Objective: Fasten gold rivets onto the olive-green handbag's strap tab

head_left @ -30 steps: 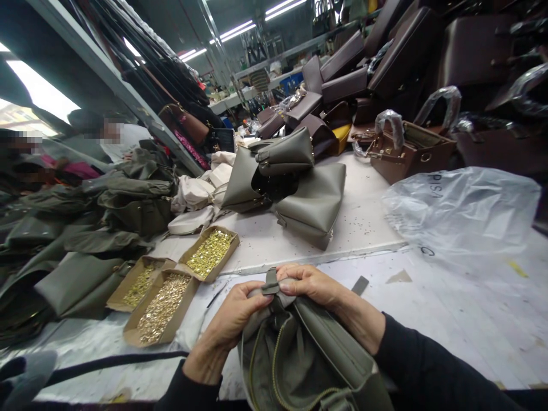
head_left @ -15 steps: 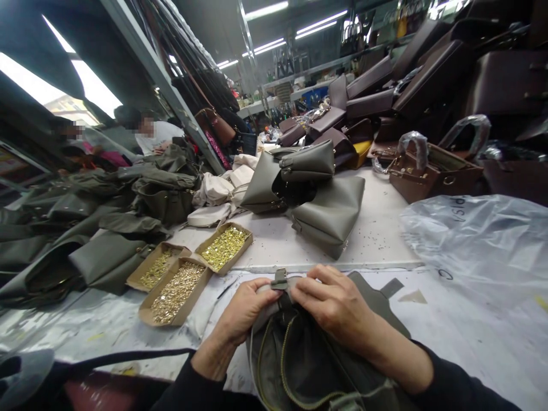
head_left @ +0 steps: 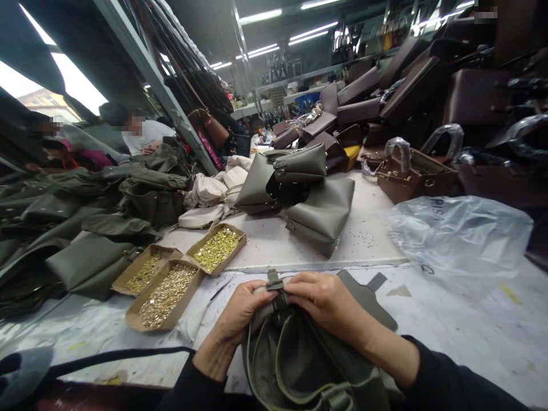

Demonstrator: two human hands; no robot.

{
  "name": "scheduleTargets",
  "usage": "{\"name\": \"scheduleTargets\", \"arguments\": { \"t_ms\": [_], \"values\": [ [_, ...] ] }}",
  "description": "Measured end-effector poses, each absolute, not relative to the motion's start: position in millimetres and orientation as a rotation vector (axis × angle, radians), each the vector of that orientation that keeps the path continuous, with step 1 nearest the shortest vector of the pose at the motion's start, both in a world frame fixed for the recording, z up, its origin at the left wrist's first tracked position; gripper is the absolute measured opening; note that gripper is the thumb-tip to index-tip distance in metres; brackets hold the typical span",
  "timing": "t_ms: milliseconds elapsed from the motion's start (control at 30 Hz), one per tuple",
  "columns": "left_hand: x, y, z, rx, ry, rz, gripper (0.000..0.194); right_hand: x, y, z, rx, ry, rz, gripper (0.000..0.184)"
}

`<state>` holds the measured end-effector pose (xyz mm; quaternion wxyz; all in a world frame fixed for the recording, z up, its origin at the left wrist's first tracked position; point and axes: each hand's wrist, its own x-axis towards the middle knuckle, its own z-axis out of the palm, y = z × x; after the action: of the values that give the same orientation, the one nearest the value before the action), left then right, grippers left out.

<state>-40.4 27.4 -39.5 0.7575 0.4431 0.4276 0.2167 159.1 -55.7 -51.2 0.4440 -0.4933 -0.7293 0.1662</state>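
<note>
While both hands, left and right, pinch the upper edge of the olive-green zippered bag at the table's near side, steady thumbs beside the small tab would best keep it flat.

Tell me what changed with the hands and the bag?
The right hand rolled over, hiding its thumb. More of the olive handbag's flap shows on the right. Both hands still hold the bag, the left hand pinching it; the cardboard boxes stayed put.
</note>
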Motion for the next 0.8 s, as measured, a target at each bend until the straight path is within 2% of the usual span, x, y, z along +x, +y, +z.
{"name": "scheduleTargets", "arguments": {
  "t_ms": [267,533,667,800],
  "values": [
    [-35,25,-48,0.821,0.831,0.511,0.032,154,-51,-76,-1.150,-1.435,0.695,0.021],
    [-36,23,-52,0.811,0.787,0.529,0.027,150,-45,-74,-1.141,-1.233,1.061,0.006],
    [-35,22,-49,0.882,0.790,0.528,0.027,151,-43,-69,-1.173,-1.305,1.064,0.007],
    [-34,22,-45,0.978,0.836,0.521,0.025,147,-43,-61,-1.347,-1.400,0.892,0.008]
  ]
}}
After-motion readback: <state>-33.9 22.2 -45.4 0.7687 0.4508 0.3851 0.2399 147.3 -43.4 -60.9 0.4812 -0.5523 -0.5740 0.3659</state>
